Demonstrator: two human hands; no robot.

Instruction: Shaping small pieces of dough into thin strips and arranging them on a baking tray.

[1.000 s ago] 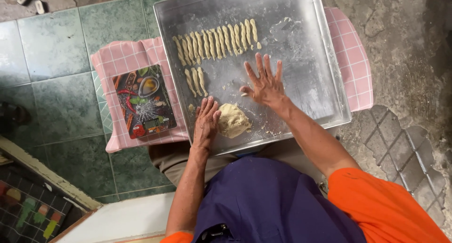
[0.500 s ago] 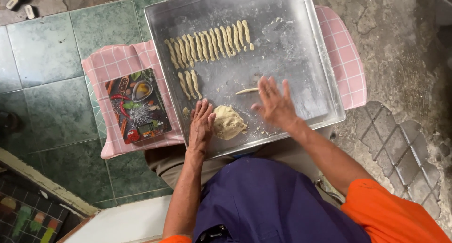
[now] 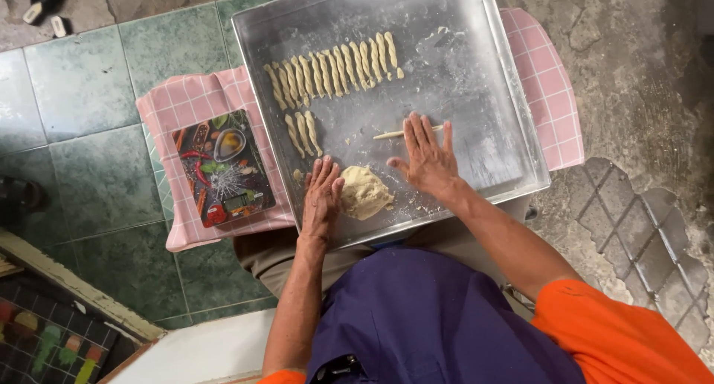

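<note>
Right hand (image 3: 425,155) flat on dough strip (image 3: 390,134), left hand (image 3: 321,194) open beside dough lump (image 3: 364,193)

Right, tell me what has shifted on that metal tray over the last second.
The right hand slid back toward the body, rolling a thin dough strip that now shows at its fingertips. The left hand stayed flat beside the dough lump; the twisted dough pieces, the tray and the kitchen scale kept their places.

Your big metal tray (image 3: 476,72) is sitting on a pink checked cloth (image 3: 190,101), which is lying over the green floor tiles (image 3: 82,116).
</note>
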